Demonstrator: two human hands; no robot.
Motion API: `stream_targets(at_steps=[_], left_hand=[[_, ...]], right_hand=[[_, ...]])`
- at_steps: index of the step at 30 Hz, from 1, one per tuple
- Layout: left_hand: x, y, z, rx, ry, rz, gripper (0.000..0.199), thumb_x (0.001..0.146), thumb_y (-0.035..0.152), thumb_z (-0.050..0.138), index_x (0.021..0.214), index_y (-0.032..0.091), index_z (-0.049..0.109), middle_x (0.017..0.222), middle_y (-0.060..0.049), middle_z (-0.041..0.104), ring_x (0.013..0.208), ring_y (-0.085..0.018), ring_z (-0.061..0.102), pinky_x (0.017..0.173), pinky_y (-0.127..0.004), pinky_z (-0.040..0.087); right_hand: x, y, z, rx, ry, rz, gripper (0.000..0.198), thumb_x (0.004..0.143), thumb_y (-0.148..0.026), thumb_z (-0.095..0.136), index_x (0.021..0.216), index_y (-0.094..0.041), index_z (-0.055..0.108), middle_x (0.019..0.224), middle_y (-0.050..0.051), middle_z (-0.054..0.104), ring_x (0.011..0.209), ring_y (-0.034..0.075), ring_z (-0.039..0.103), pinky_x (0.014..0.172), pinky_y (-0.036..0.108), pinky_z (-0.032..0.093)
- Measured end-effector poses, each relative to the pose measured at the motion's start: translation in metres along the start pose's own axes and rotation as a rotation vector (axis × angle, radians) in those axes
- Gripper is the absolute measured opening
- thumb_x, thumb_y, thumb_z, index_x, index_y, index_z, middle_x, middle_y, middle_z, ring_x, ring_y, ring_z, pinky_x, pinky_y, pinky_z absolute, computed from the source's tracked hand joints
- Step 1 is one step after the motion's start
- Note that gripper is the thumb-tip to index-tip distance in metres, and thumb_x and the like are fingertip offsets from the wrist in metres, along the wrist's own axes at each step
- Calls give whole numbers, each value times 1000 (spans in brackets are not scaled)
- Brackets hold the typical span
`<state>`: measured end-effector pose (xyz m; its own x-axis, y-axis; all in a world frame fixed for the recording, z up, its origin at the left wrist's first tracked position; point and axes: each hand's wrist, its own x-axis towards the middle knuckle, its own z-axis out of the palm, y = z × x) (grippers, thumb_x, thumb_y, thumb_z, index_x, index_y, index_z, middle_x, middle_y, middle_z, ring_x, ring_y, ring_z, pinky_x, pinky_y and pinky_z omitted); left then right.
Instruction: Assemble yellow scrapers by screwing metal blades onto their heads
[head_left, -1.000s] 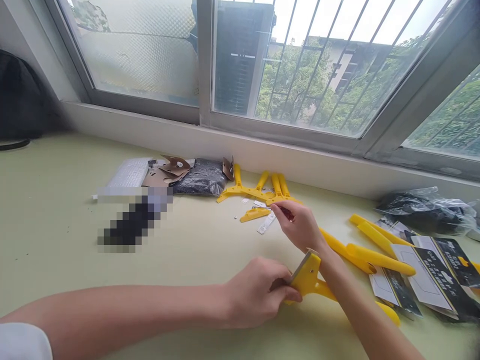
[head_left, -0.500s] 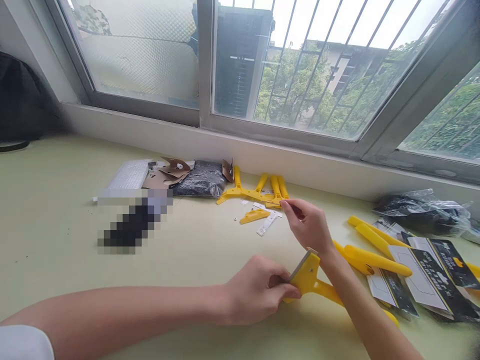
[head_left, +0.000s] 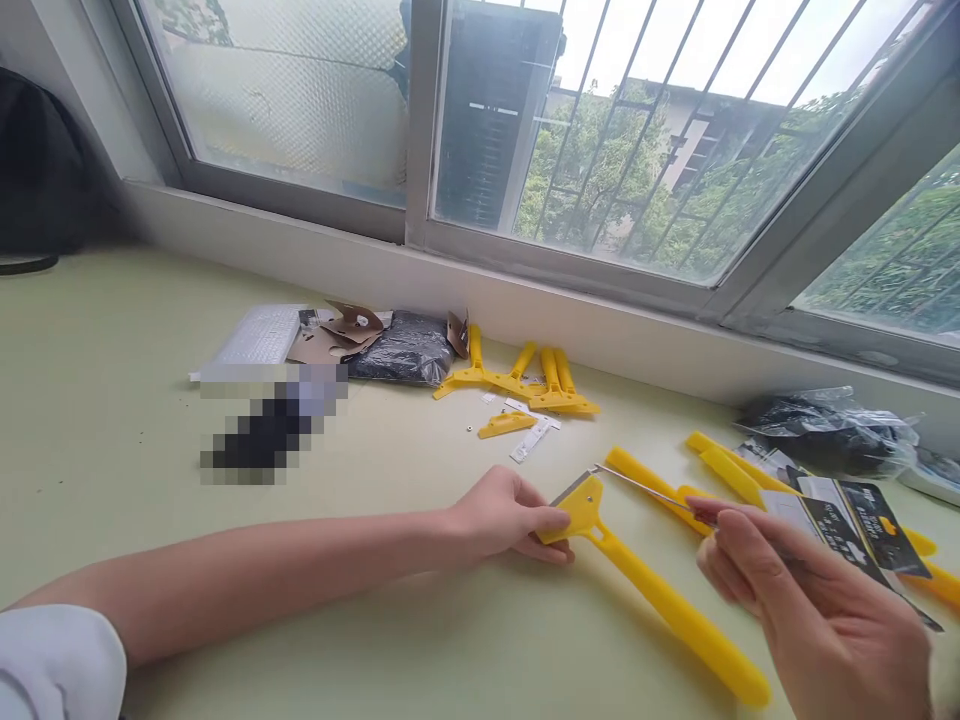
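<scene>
My left hand [head_left: 517, 515] is closed on the head of a long-handled yellow scraper [head_left: 660, 600], its handle slanting down to the right. A metal blade edge shows along the top left of that head, and a screw sits on its face. My right hand [head_left: 802, 590] grips a thin screwdriver [head_left: 645, 486], whose handle is hidden in the fist. The slim metal shaft points left, its tip close to the upper corner of the scraper head; whether it touches cannot be made out. Behind lie a loose yellow scraper part [head_left: 506, 425] and white blade strips [head_left: 531, 440].
Several yellow scrapers [head_left: 555, 385] lie by the window wall. More yellow handles [head_left: 731, 475] and black-and-white packaging cards [head_left: 840, 525] are at the right, before a plastic bag [head_left: 829, 430]. A black wrapped package [head_left: 412, 348] and bubble wrap [head_left: 255, 340] sit back left.
My right hand has drawn back from near the far scrapers to the lower right, and the screwdriver shaft now shows. The scraper in my left hand has shifted slightly up and left.
</scene>
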<state>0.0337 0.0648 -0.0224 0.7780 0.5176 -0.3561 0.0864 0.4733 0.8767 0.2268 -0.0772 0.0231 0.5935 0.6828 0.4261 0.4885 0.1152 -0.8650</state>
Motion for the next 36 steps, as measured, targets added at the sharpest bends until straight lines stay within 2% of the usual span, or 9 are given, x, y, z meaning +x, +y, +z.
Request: stream_targets(at_steps=[4, 8, 14, 17, 20, 23, 27, 31, 36], left_hand=[[-2, 11, -7, -4, -72, -81, 47, 64, 43, 88, 89, 5, 78, 95, -15, 77, 96, -25, 75, 104, -36, 52], [-4, 20, -11, -7, -127, -129, 31, 66, 29, 84, 84, 5, 77, 94, -15, 77, 97, -25, 75, 105, -36, 52], [-7, 23, -14, 22, -213, -129, 15, 68, 17, 78, 78, 6, 75, 91, -13, 76, 100, -23, 74, 107, -34, 51], [-8, 21, -16, 37, -247, -128, 18, 71, 19, 79, 84, 6, 77, 96, -12, 76, 102, -22, 73, 109, -35, 50], [-12, 17, -15, -4, -264, -191, 21, 75, 21, 77, 89, 4, 77, 94, -13, 76, 96, -22, 75, 108, -36, 51], [-23, 10, -9, -61, -258, -287, 21, 78, 23, 76, 86, 4, 76, 93, -16, 76, 92, -23, 76, 101, -35, 56], [-48, -7, 1, -152, -283, -338, 22, 79, 28, 75, 79, 7, 75, 97, -16, 76, 93, -23, 77, 96, -29, 59], [-73, -24, 5, -167, -285, -366, 24, 80, 28, 74, 86, 5, 77, 101, -18, 76, 91, -21, 77, 89, -24, 60], [-91, -25, 2, -205, -176, -339, 21, 83, 23, 66, 92, 7, 77, 100, -16, 77, 92, -20, 76, 91, -25, 60]], right_hand=[[-17, 11, 7, 47, -101, 111, 28, 80, -48, 76, 91, -23, 81, 64, 2, 58, 53, 14, 49, 46, 26, 46], [-20, 10, 7, 9, -155, 145, 31, 81, -50, 74, 93, -21, 80, 69, 4, 60, 56, 15, 49, 48, 26, 46], [-15, 10, 7, 20, -107, 184, 29, 82, -49, 74, 93, -23, 79, 64, 1, 54, 55, 14, 45, 51, 27, 44], [-11, 15, 15, 26, -65, 111, 28, 84, -48, 73, 95, -22, 79, 63, 0, 54, 54, 14, 47, 50, 27, 44], [-13, 22, 24, -40, -3, -10, 25, 87, -44, 72, 97, -22, 78, 81, 4, 69, 60, 15, 56, 56, 28, 51], [-22, 30, 32, -143, 20, -224, 17, 91, -35, 69, 100, -22, 76, 100, 7, 75, 76, 20, 68, 71, 32, 57], [-33, 34, 38, -222, -53, -465, 15, 94, -22, 64, 105, -23, 73, 100, 6, 76, 87, 21, 72, 75, 31, 58], [-36, 27, 52, -241, -116, -506, 16, 96, -19, 61, 107, -22, 71, 102, 5, 75, 88, 18, 72, 77, 27, 58], [-34, 14, 95, -238, -203, -469, 17, 100, -21, 55, 104, -19, 71, 92, 6, 72, 78, 17, 69, 70, 27, 57]])
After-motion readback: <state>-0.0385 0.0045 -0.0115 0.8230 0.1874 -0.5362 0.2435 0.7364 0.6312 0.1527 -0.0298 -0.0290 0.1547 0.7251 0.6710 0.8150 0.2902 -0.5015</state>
